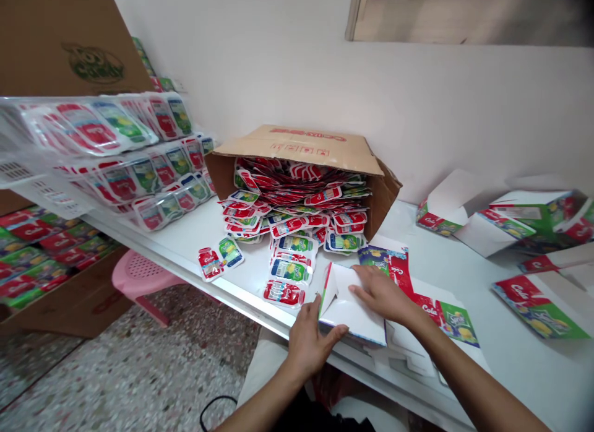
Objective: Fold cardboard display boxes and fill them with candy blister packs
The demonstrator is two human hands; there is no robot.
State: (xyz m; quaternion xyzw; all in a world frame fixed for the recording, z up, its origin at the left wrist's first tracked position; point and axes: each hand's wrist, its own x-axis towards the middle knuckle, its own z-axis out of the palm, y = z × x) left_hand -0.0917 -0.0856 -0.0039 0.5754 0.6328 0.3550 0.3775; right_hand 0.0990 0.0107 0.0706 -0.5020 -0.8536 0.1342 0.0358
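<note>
A small printed paperboard carton (pixel 352 305) lies at the table's front edge, its white inner side up and one flap folded at its left end. My left hand (pixel 312 339) grips its left near corner, thumb along the near edge and fingers at the left end. My right hand (pixel 383 294) holds the far right side, its fingertips on the white board. Beside the carton is a short row of cola and lemon sachets (pixel 290 271). Two loose sachets (pixel 220 257) lie farther left. Flat printed carton blanks (pixel 445 317) lie under and right of my right arm.
A brown cardboard box (pixel 301 144) on its side spills many sachets onto the table. Clear-wrapped sachet stacks (pixel 158 166) stand at left, near a pink stool (pixel 143 274). Several part-folded cartons (pixel 533 218) sit at right. A large box (pixel 60 302) of packed cartons is on the floor.
</note>
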